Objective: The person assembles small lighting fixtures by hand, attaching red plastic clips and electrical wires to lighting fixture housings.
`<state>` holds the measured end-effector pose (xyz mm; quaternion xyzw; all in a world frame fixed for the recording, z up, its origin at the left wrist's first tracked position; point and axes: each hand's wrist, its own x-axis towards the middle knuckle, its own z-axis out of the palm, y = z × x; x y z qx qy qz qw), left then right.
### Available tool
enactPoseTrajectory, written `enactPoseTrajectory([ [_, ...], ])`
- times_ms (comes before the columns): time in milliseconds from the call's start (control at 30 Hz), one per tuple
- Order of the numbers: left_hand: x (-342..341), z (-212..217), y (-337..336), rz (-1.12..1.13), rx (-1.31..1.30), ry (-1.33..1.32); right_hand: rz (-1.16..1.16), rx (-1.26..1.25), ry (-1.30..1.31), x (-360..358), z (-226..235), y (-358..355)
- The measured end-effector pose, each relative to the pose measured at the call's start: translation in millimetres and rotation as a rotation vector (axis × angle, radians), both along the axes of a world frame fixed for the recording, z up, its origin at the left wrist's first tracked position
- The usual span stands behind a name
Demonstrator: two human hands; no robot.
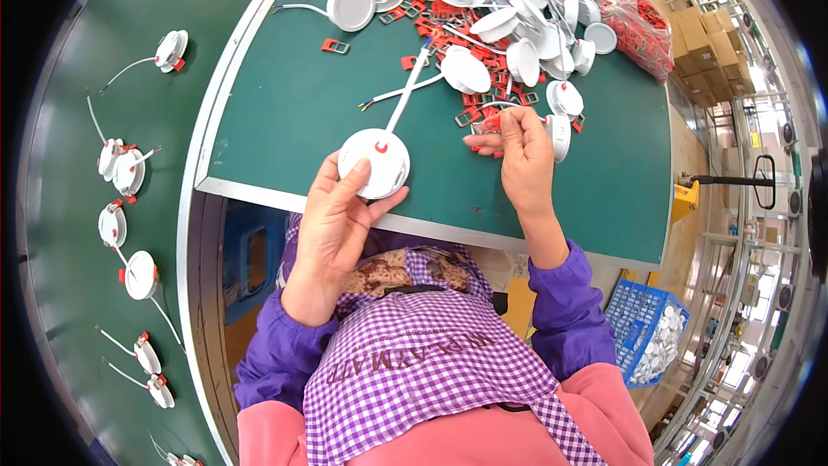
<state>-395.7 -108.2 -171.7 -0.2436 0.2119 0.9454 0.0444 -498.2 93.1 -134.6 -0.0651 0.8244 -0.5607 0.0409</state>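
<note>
My left hand (pixel 332 220) holds a round white downlight (pixel 366 174), thumb on its face and fingers beneath. A small red mark shows on that face, and a white cable (pixel 403 99) runs from the lamp away toward the pile. To the right, over the table, my right hand (pixel 524 151) is closed, its thumb and fingertips drawn together. Red plastic (pixel 490 123) of a clip shows at its fingers; the rest of what it holds is hidden. Close by lie a white downlight (pixel 559 136) and another with its cable (pixel 466 71).
Many white downlights (pixel 526 13) are heaped on the green table (pixel 285 121) among loose red clips (pixel 448 17). A bag of red parts (pixel 634 26) lies at the far right. Left, a green surface (pixel 78 207) carries spaced downlights. A blue crate (pixel 634 319) stands on the right.
</note>
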Motion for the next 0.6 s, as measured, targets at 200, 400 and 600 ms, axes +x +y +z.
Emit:
enactPoseTrajectory([
  [200, -0.6, -3.6, 3.1, 0.0, 0.016, -0.025, 0.078, -0.282, -0.309, 14.7, -12.0, -18.3],
  [400, -0.8, -7.3, 9.9, -0.016, 0.123, 0.041, 0.145, -0.094, -0.296, 19.9, -14.4, -29.1],
  [600, -6.2, -10.5, 15.0, -0.079, 0.281, 0.126, 0.208, -0.328, -0.519, 14.7, -8.9, -37.4],
])
